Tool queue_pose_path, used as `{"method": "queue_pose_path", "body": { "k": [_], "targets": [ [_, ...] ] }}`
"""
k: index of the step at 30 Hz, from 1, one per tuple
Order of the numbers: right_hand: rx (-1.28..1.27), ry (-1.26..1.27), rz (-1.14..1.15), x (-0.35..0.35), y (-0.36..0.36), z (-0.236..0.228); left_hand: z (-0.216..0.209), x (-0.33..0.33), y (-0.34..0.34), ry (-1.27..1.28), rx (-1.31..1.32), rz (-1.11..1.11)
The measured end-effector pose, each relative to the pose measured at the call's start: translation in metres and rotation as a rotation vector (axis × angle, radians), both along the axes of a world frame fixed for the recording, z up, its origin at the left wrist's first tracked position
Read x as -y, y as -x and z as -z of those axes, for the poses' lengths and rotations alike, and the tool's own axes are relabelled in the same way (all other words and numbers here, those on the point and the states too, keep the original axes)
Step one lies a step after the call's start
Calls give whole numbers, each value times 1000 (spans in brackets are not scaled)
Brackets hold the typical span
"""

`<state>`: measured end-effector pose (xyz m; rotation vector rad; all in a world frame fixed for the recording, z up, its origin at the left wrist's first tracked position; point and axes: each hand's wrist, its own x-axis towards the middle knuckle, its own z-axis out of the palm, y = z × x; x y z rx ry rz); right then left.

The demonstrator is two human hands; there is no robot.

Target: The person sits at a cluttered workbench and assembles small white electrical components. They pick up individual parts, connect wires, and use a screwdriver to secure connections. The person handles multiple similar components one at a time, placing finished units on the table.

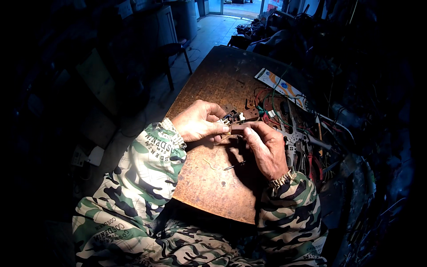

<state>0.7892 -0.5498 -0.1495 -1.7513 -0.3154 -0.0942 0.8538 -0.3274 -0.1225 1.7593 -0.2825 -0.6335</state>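
My left hand (200, 122) is closed, thumb and fingers pinching a small part (226, 121) with white, blue and yellowish bits; its exact kind is too small to make out. My right hand (269, 149) grips a small brown rectangular block (239, 129) between thumb and fingers. The block's left end meets the part at my left fingertips; whether they are joined I cannot tell. Both hands are above the worn brown tabletop (200, 178). Below them lie a thin pale curved strand (211, 164) and a dark slender tool (234, 165), partly in shadow.
Beyond my hands sit brown blocks (251, 114) and red and green wires (268, 103). A white and orange box (280, 86) lies at the table's right side. Metal tools (292, 139) and red-handled pliers (316, 169) crowd the right edge. A dark stool (173, 51) stands on the floor at left.
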Motion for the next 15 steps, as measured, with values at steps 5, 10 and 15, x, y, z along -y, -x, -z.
{"method": "queue_pose_path", "body": {
  "k": [5,10,15],
  "targets": [
    [51,41,17,3,-1,9,10,3,-5,26,52,57],
    [58,110,48,3,-1,6,10,6,-2,4,60,106],
    [146,162,19,2,-3,13,14,7,0,10,97,128]
  ]
}}
